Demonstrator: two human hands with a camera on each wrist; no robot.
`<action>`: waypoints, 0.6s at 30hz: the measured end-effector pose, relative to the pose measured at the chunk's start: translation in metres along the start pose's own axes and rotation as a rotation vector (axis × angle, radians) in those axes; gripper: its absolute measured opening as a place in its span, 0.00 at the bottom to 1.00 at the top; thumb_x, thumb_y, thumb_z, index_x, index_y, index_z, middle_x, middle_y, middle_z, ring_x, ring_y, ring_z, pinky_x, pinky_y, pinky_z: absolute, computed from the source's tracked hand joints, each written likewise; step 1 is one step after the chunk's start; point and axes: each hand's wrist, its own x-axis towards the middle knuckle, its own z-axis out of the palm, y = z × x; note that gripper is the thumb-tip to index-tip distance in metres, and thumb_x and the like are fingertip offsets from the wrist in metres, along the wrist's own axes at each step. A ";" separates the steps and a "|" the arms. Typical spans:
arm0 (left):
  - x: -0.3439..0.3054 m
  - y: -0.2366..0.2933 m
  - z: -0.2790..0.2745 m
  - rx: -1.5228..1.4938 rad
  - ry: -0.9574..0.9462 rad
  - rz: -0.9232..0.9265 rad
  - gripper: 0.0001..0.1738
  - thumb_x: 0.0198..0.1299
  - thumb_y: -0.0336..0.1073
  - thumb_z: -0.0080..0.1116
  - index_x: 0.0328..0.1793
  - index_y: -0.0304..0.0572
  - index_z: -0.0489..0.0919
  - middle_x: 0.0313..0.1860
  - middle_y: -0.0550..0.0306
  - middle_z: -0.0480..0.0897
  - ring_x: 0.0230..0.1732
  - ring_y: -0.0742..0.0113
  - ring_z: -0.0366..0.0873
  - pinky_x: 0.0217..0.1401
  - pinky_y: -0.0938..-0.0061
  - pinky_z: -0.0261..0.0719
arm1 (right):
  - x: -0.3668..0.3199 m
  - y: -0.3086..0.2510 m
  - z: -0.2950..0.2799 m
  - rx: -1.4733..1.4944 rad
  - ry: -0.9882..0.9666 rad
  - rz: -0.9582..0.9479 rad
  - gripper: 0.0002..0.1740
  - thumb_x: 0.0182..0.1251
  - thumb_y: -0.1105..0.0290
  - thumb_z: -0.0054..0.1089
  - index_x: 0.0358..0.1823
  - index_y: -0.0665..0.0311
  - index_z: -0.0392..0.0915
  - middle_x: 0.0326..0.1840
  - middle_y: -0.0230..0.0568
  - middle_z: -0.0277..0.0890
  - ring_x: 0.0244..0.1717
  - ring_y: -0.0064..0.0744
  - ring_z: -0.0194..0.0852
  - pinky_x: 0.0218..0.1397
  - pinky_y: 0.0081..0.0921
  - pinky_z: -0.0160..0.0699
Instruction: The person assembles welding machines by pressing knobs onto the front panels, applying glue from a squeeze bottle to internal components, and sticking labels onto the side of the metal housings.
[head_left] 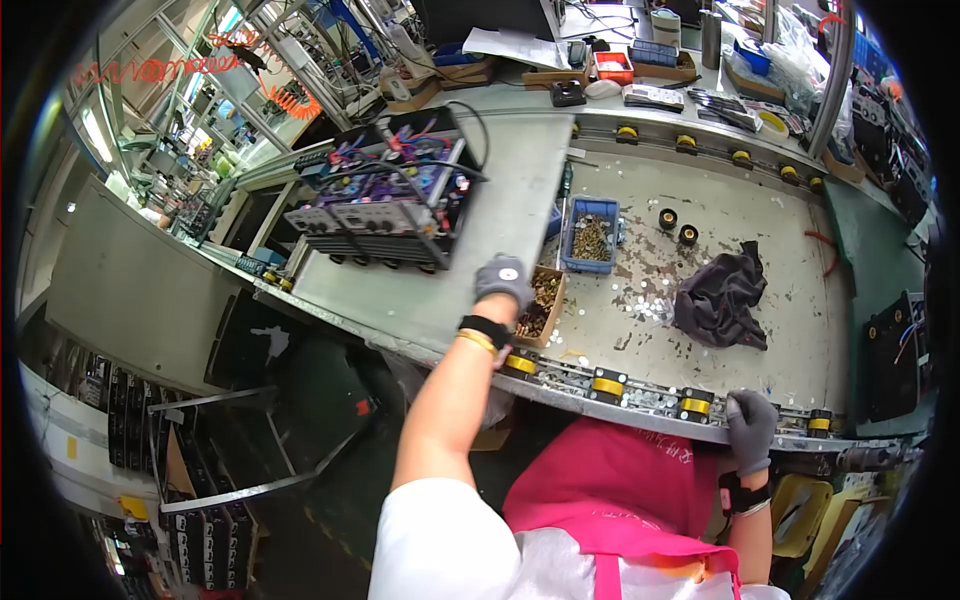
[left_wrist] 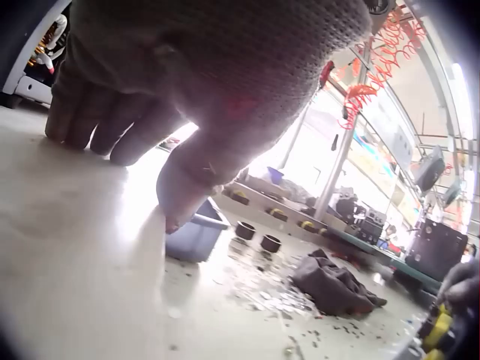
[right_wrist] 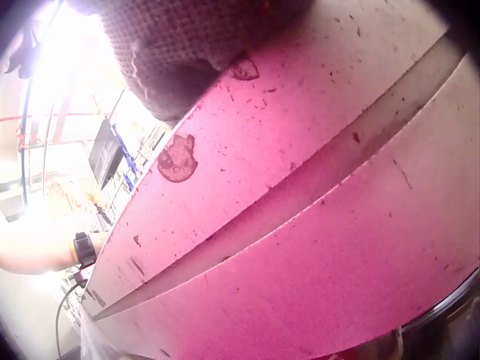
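In the head view, the gloved left hand point(head_left: 503, 283) lies on a grey metal plate point(head_left: 400, 310), in front of a rack of electronic units point(head_left: 385, 200). The left wrist view shows its fingers point(left_wrist: 135, 139) extended, tips touching the plate point(left_wrist: 67, 225), with the thumb at the plate's edge. A cardboard box of small parts point(head_left: 540, 305) stands just right of this hand. The gloved right hand point(head_left: 752, 430) rests at the bench's front rail point(head_left: 655, 415); its finger shape is mostly hidden. The right wrist view shows part of this glove point(right_wrist: 187, 60) against a pink-lit edge.
Right of the plate lie a blue bin of small parts point(head_left: 592, 235), two black rings point(head_left: 668, 218), a dark cloth point(head_left: 722, 298) and scattered pale discs. Yellow-banded rollers point(head_left: 608, 385) line the front and back rails. Boxes and tools crowd the rear shelf.
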 end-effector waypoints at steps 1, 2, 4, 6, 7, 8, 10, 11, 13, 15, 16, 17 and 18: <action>0.007 -0.020 0.004 0.006 0.009 -0.013 0.19 0.46 0.40 0.64 0.45 0.39 0.84 0.47 0.41 0.83 0.47 0.48 0.83 0.51 0.62 0.81 | 0.000 0.000 0.000 0.000 0.015 -0.007 0.07 0.58 0.73 0.61 0.33 0.71 0.80 0.24 0.43 0.77 0.24 0.30 0.75 0.31 0.25 0.72; 0.019 -0.042 0.010 0.017 0.031 -0.026 0.18 0.46 0.38 0.64 0.44 0.39 0.84 0.46 0.41 0.83 0.47 0.47 0.83 0.51 0.61 0.82 | -0.001 0.000 0.000 -0.003 0.006 0.001 0.07 0.58 0.73 0.61 0.33 0.71 0.80 0.25 0.44 0.78 0.25 0.31 0.76 0.31 0.25 0.72; 0.048 -0.096 0.031 0.033 0.077 -0.080 0.14 0.50 0.34 0.61 0.42 0.36 0.85 0.45 0.39 0.83 0.47 0.44 0.82 0.50 0.59 0.81 | 0.001 -0.006 -0.001 -0.009 -0.025 0.013 0.07 0.58 0.72 0.61 0.34 0.70 0.80 0.25 0.44 0.78 0.25 0.32 0.77 0.32 0.25 0.73; 0.052 -0.130 0.018 0.111 0.005 -0.222 0.14 0.56 0.34 0.56 0.46 0.45 0.85 0.47 0.46 0.84 0.49 0.48 0.83 0.49 0.60 0.82 | 0.002 -0.008 -0.005 -0.078 -0.046 -0.035 0.08 0.57 0.72 0.61 0.35 0.70 0.80 0.27 0.45 0.79 0.27 0.32 0.78 0.34 0.26 0.75; 0.043 -0.138 0.010 0.097 0.061 -0.318 0.13 0.58 0.36 0.55 0.47 0.46 0.85 0.47 0.49 0.85 0.49 0.52 0.84 0.48 0.62 0.82 | 0.001 -0.008 -0.006 -0.059 -0.057 -0.038 0.08 0.57 0.72 0.61 0.35 0.70 0.80 0.27 0.45 0.79 0.28 0.32 0.78 0.35 0.26 0.75; 0.041 -0.147 0.013 0.087 0.087 -0.384 0.12 0.60 0.37 0.55 0.46 0.48 0.86 0.46 0.50 0.85 0.49 0.54 0.84 0.48 0.64 0.82 | 0.002 -0.008 -0.008 -0.038 -0.067 -0.048 0.08 0.57 0.72 0.61 0.35 0.70 0.80 0.28 0.45 0.79 0.28 0.32 0.78 0.35 0.26 0.75; 0.025 -0.147 0.007 0.063 0.078 -0.459 0.15 0.61 0.39 0.55 0.52 0.47 0.82 0.50 0.49 0.84 0.51 0.54 0.83 0.50 0.62 0.82 | 0.002 -0.005 -0.015 0.090 -0.150 0.076 0.09 0.56 0.73 0.61 0.38 0.70 0.80 0.29 0.44 0.80 0.30 0.33 0.79 0.36 0.27 0.76; 0.017 -0.147 0.004 0.062 0.061 -0.509 0.17 0.60 0.40 0.55 0.54 0.47 0.81 0.51 0.48 0.83 0.52 0.53 0.83 0.51 0.61 0.81 | 0.005 0.000 -0.022 0.142 -0.158 0.152 0.10 0.56 0.73 0.61 0.39 0.70 0.80 0.30 0.43 0.80 0.30 0.33 0.79 0.36 0.26 0.76; 0.002 -0.135 0.005 0.047 -0.085 -0.321 0.21 0.59 0.41 0.55 0.58 0.47 0.78 0.52 0.46 0.82 0.54 0.50 0.81 0.53 0.58 0.80 | 0.019 0.016 -0.041 0.253 -0.185 0.308 0.12 0.56 0.74 0.62 0.42 0.69 0.80 0.30 0.43 0.80 0.31 0.33 0.79 0.36 0.26 0.76; -0.024 -0.103 0.006 -0.103 0.027 -0.070 0.23 0.54 0.43 0.59 0.57 0.43 0.78 0.52 0.43 0.81 0.53 0.46 0.79 0.58 0.58 0.77 | 0.045 0.037 -0.073 -0.116 -0.095 0.168 0.15 0.54 0.73 0.63 0.45 0.67 0.80 0.29 0.43 0.79 0.30 0.37 0.79 0.38 0.29 0.78; -0.027 -0.097 0.033 -0.163 0.209 0.182 0.24 0.53 0.42 0.61 0.57 0.43 0.78 0.53 0.43 0.81 0.53 0.45 0.79 0.58 0.59 0.76 | 0.059 0.045 -0.094 -0.404 -0.076 0.177 0.19 0.53 0.72 0.64 0.49 0.65 0.78 0.31 0.43 0.79 0.33 0.39 0.79 0.41 0.32 0.78; -0.058 -0.065 0.019 -0.373 0.266 0.238 0.23 0.54 0.39 0.60 0.57 0.43 0.78 0.54 0.43 0.80 0.53 0.45 0.78 0.59 0.59 0.75 | 0.073 0.050 -0.115 -0.693 -0.052 0.184 0.23 0.53 0.72 0.64 0.53 0.63 0.76 0.34 0.42 0.78 0.35 0.41 0.79 0.44 0.34 0.78; -0.070 -0.043 0.023 -0.373 0.316 0.380 0.23 0.54 0.38 0.61 0.57 0.43 0.77 0.53 0.44 0.80 0.53 0.46 0.78 0.59 0.60 0.74 | 0.086 0.050 -0.129 -0.914 -0.053 0.262 0.28 0.52 0.70 0.65 0.58 0.60 0.73 0.41 0.43 0.77 0.41 0.43 0.77 0.47 0.36 0.78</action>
